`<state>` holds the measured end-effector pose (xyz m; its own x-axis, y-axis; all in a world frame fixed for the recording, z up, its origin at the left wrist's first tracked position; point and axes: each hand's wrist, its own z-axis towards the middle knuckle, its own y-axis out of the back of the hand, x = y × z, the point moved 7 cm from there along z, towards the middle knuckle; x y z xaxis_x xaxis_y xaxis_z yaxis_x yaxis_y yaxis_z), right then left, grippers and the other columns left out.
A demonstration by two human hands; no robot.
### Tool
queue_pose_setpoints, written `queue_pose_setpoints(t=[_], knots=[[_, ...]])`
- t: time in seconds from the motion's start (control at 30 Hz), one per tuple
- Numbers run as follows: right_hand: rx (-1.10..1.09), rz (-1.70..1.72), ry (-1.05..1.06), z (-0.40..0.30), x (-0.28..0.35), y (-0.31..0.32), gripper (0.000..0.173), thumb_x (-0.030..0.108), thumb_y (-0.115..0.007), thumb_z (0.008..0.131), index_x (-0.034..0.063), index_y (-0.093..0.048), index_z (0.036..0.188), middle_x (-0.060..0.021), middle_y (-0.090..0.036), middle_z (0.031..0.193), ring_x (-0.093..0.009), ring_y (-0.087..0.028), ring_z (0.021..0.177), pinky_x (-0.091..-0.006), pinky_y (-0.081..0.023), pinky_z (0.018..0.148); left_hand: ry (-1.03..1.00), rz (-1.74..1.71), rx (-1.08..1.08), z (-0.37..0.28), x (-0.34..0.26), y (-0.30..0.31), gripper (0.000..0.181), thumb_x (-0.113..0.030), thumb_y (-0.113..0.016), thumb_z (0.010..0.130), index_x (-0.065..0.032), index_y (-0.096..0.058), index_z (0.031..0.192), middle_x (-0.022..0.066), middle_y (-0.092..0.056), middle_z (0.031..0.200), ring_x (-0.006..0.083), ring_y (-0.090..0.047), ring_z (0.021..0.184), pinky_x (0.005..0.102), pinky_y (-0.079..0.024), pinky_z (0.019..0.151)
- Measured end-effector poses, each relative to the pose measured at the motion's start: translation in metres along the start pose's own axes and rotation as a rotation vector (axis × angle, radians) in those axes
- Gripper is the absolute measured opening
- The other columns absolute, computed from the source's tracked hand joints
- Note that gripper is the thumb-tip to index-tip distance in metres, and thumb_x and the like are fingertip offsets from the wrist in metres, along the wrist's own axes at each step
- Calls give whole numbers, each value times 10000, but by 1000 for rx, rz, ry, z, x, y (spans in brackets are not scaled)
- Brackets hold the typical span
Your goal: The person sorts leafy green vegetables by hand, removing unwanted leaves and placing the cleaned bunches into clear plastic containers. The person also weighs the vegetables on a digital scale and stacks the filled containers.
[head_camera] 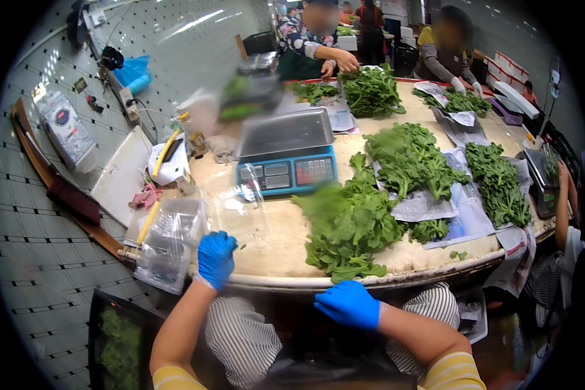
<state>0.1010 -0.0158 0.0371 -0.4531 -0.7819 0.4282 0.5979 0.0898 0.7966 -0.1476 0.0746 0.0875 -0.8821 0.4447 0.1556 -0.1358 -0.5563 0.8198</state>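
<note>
My left hand (217,259), in a blue glove, is curled at the near edge of the table. Beside it are stacked clear plastic trays (168,243), and just beyond it a blurred clear plastic container (236,197). Whether the fingers grip that container cannot be made out. My right hand (348,304), also blue-gloved, is closed just in front of the table edge with nothing visible in it. A loose heap of leafy greens (353,224) lies beyond it. Behind the heap stands a blue digital scale (287,170) with a bare metal pan (287,131).
More greens (414,161) lie on newspaper (424,207) to the right, with another bunch (497,185) farther over. Two co-workers (317,48) (448,53) handle greens across the table. A person's arm (563,204) reaches a second scale (541,180). A crate of greens (119,341) stands lower left.
</note>
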Motion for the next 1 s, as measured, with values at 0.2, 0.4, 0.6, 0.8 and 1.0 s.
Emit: queue_pose_setpoints(t=[0.2,0.4,0.6,0.8,1.0], knots=[[-185,-110,-11,0,-9,24,200,244,-623,849,105,-539,732,-95,-545,604,-316,-562,545,-434,-413,472,27,-130,341,-34,-42,-57,161,-152,-729,674,-83,-588,709,125,-560,740,335,-578,743,427,-458,651],[-630,-228,-290,-5,-73,117,145,184,-719,781,86,-613,762,-105,-591,654,-288,-584,565,-370,-448,498,95,-68,312,12,-80,-3,259,-202,-763,669,-73,-616,840,127,-577,831,324,-568,800,424,-447,683],[-715,-238,-941,-67,-201,170,167,270,-670,800,105,-672,824,-118,-660,764,-320,-633,706,-404,-488,614,64,-533,89,49,-136,-7,276,-190,-750,730,-72,-656,962,119,-619,817,317,-595,738,393,-476,652],[-655,-339,-1034,-71,-254,161,219,333,-657,792,116,-682,814,-128,-669,813,-342,-635,760,-422,-491,651,58,-718,3,39,-148,-27,195,-149,-703,766,-66,-653,935,96,-631,794,286,-595,709,385,-479,628],[-810,-430,-1131,-77,-253,184,274,381,-665,780,107,-672,792,-142,-668,793,-361,-631,734,-443,-486,641,2,-716,-53,41,-147,-22,194,-107,-715,748,-74,-665,932,83,-626,748,273,-590,657,366,-470,593]])
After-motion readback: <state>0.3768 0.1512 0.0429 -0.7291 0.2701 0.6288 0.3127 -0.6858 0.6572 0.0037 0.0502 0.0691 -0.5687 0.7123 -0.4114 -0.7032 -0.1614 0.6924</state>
